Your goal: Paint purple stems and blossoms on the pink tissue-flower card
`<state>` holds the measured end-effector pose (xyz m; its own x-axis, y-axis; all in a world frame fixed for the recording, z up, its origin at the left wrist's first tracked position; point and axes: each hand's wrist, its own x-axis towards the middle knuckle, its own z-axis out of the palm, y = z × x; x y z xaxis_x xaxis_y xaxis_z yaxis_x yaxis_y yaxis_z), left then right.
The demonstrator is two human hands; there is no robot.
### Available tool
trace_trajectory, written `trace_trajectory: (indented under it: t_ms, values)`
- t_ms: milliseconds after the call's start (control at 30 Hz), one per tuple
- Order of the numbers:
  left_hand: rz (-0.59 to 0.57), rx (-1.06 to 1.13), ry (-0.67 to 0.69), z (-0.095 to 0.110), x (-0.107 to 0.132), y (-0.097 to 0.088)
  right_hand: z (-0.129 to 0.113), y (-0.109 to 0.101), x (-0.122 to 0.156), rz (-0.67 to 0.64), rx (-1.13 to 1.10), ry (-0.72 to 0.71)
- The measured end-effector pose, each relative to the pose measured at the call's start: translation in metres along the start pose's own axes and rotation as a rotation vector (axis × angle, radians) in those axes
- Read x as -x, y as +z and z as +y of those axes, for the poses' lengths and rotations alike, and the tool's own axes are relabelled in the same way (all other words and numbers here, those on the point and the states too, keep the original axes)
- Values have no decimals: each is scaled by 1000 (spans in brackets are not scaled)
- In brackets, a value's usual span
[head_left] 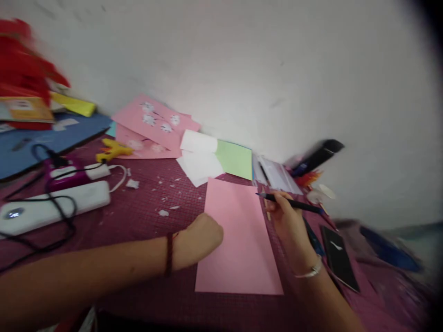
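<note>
A blank pink sheet of paper [238,240] lies on the maroon checked tabletop in front of me. My left hand [199,240] is closed in a fist and lies over the sheet's left edge; whatever is inside the curled fingers, if anything, is hidden. Just off the sheet's upper right side, my right hand [289,226] grips a dark marker pen [297,203]. Its bluish tip points left, over the paper's top right corner.
Pink sheets with white flowers [159,120], white paper [200,159] and a green pad [235,159] lie by the wall. A yellow glue gun [114,150], a white power strip [58,205] and cables are left. A dark phone-like slab [339,258] lies right. White scraps [164,213] dot the table.
</note>
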<state>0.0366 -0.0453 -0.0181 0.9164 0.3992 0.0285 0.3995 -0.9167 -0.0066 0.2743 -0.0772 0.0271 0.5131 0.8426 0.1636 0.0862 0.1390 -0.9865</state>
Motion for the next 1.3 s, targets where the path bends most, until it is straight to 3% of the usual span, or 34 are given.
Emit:
trace_trajectory:
  t_ms: [167, 367, 533, 667, 767, 1033, 1300]
  values:
    - [136, -5, 212, 26, 13, 5, 6, 25, -4, -22, -106, 102]
    - [210, 107, 318, 16, 15, -1, 21, 50, -13, -117, -64, 153]
    - [195, 161, 305, 11, 13, 3, 43, 62, -22, -193, 14, 138]
    - [183, 195, 310, 12, 11, 12, 58, 66, -24, -119, 160, 29]
    - [190, 220, 313, 11, 11, 14, 59, 71, -23, -88, 218, 14]
    - [230, 226, 284, 12, 10, 9, 51, 74, -19, -180, 320, -29]
    - [206, 151, 293, 7, -3, 43, 63, 67, -27, -193, 340, 32]
